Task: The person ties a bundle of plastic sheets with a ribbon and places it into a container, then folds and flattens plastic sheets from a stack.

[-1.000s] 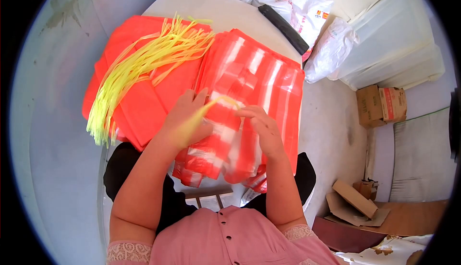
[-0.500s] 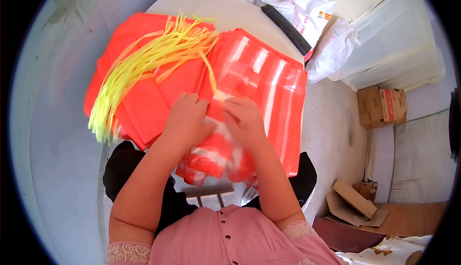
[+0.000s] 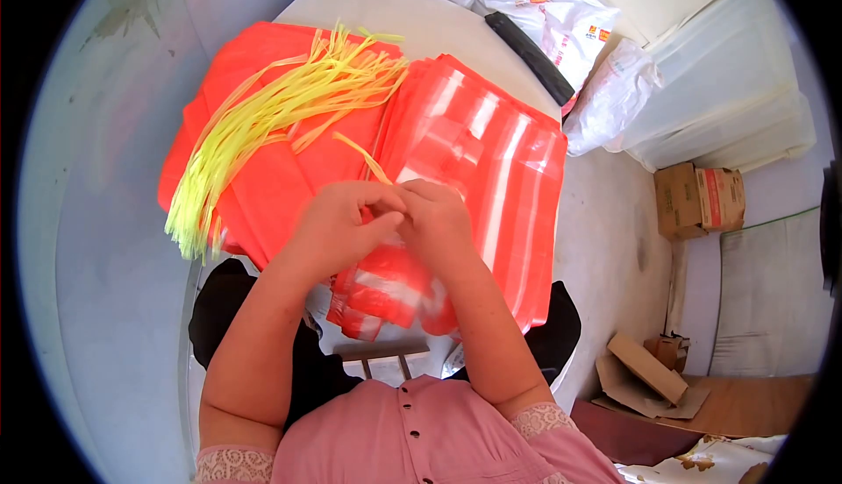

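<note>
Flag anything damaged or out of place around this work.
A greyish smudge mars the pale wall at the picture's upper left. At lower right, some cardboard lies splayed, one piece slanting across another, which looks untidy.

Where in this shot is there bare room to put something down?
Bare tabletop shows beyond the plain red stack and striped stack, bordered by white bags and a black bar. Floor lies open between the striped stack and the cardboard box. Crowded: yellow strips over the red stack; left hand and right hand close together above the striped stack.
</note>
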A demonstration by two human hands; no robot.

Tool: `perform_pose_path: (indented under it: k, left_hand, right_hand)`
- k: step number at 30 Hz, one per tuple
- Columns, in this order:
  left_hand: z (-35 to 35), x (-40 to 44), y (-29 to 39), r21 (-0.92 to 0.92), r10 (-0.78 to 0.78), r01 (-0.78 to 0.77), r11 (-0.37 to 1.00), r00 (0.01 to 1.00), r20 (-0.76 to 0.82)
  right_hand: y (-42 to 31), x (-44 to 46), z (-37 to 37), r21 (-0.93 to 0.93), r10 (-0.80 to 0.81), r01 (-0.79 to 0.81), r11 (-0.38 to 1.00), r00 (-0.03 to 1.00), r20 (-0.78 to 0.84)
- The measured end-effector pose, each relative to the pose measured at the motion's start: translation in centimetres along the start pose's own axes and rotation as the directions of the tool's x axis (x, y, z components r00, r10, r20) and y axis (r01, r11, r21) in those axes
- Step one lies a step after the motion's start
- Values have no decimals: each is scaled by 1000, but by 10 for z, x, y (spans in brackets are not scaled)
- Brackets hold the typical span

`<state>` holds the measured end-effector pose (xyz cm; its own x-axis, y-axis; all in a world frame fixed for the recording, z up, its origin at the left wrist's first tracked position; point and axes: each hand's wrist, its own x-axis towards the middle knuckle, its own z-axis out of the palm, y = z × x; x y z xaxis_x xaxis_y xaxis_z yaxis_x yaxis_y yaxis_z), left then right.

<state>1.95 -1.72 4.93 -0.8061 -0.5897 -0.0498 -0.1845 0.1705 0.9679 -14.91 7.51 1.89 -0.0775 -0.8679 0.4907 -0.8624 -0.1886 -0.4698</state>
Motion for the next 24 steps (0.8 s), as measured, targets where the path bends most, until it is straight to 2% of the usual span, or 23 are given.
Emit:
perform_pose_path:
  k: [1, 4, 7, 10, 12, 15, 18, 20, 21, 22, 24]
  left_hand:
    - [-1, 0, 0, -86, 59, -54, 995, 997, 55]
    - [17, 13, -19, -466, 111, -172, 868, 981, -156]
    - [12, 19, -16, -16, 213, -217, 976, 966, -144]
    - [24, 24, -22, 141, 188, -170, 975, 975, -121]
    - [25, 27, -27, 192, 169, -136, 972, 972, -165]
    - [25, 29, -28, 242, 134, -78, 967, 965, -225]
    - [24, 29, -25, 293, 147, -72, 953, 959, -242]
    - [26, 29, -27, 368, 230, -135, 920, 946, -229]
    - [28, 30, -32, 421, 299, -190, 887, 931, -211]
    - [30, 30, -34, 472, 367, -243, 847, 911, -188]
    - [30, 28, -29, 496, 354, -251, 832, 927, -125]
  right_hand:
    - [1, 0, 0, 41, 15, -15, 999, 1000, -2]
    - [4, -4, 5, 146, 75, -73, 987, 997, -10]
    - [6, -8, 6, 192, 148, -140, 971, 988, -30]
    - [5, -7, 0, 212, 179, -167, 963, 983, -36]
    - [6, -11, 1, 247, 215, -195, 949, 975, -57]
    - [-4, -11, -5, 326, 363, -352, 877, 931, 26]
    - [-5, -25, 4, 278, 394, -351, 894, 912, -115]
    - [2, -22, -2, -13, 111, -113, 993, 988, -108]
    - [5, -21, -5, -157, -28, 16, 987, 997, -72]
    - [5, -19, -6, -196, -55, 35, 980, 994, -97]
    - [0, -14, -8, -275, -117, 74, 959, 983, -144]
